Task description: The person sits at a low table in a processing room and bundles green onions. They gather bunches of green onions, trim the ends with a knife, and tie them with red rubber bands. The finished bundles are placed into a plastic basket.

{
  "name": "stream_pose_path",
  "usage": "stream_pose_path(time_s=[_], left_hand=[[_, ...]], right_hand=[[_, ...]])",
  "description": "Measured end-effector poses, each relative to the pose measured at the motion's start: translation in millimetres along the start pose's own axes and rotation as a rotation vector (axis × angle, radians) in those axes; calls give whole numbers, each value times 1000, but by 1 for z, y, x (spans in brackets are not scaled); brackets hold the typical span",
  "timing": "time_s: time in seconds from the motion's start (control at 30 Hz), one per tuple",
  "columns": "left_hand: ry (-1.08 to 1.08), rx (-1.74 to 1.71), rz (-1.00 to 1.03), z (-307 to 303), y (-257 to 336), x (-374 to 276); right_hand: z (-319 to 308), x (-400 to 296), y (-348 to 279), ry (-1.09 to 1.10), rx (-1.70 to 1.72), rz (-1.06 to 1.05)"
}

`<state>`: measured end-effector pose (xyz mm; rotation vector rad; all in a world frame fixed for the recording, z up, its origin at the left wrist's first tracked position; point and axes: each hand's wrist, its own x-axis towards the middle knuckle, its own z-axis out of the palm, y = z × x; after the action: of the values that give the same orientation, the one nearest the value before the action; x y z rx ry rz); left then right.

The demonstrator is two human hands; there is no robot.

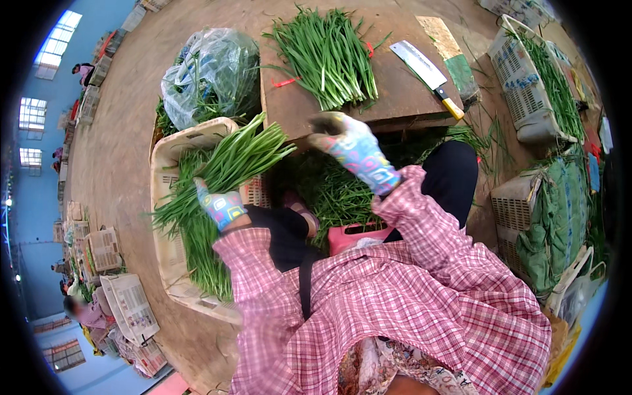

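My left hand (pixel 219 205), in a patterned work glove, grips a bunch of garlic chives (pixel 242 158) over a white plastic crate (pixel 163 261), in which more chives lie. The pale stem ends of that bunch point up and to the right. My gloved right hand (pixel 350 148) is slightly blurred at the near edge of a low brown table (pixel 296 116), fingers curved apart with nothing seen between them. Just beyond it, a pile of chives (pixel 328 59) lies on the table beside red ties (pixel 285 82). To the right rests a cleaver (pixel 424 69) with a yellow and black handle.
A clear plastic bag (pixel 212 74) of greens stands beyond the crate. Loose chives (pixel 345 197) lie beneath the table, near a pink stool (pixel 355 236). At right are a filled crate (pixel 533 89) and a green sack (pixel 553 222). Other people sit far left.
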<state>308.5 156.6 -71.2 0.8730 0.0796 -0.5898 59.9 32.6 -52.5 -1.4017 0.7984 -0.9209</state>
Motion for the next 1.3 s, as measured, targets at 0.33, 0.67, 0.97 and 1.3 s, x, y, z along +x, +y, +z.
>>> stream_pose_path(time_s=[0.33,0.67,0.97,1.3], left_hand=[[-77,-114,-49,16,-28,-12],[-45,-94,-76,30,-32,-37],[-34,-27,-118,20,-34,-29],[16,-10,-56,2,4,-16]], right_hand=[[39,8,15,313,-870,-397],[40,16,62,218,-237,48],[28,9,47,5,-555,28],[-33,21,76,27,-657,74]])
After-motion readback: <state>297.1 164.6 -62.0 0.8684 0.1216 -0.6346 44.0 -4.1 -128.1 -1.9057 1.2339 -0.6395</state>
